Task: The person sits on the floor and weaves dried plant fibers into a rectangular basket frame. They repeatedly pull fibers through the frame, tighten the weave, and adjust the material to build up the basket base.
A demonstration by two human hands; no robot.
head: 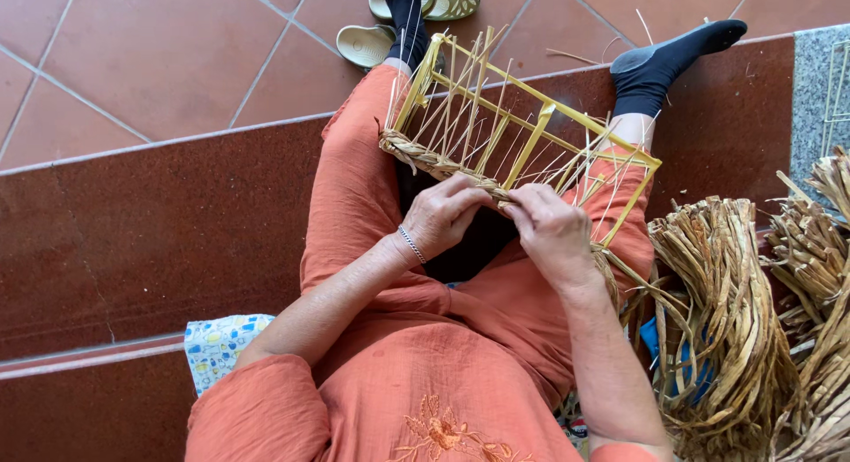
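Note:
A yellow wire basket frame (540, 118) rests on my lap, strung with thin pale straw strands. A braided band of dried straw (423, 157) runs along its near edge. My left hand (445, 216) pinches the braid at the frame's near rim, a thin bracelet on its wrist. My right hand (551, 229) grips the straw just beside it, fingers curled over the braid. Both hands touch at the same stretch of weaving.
Bundles of dried straw (722, 311) lie heaped at my right on the dark red stone step (159, 232). A second wire frame (836, 90) shows at the far right edge. Pale sandals (367, 44) sit on the tiled floor ahead. A patterned cushion (217, 342) lies under me.

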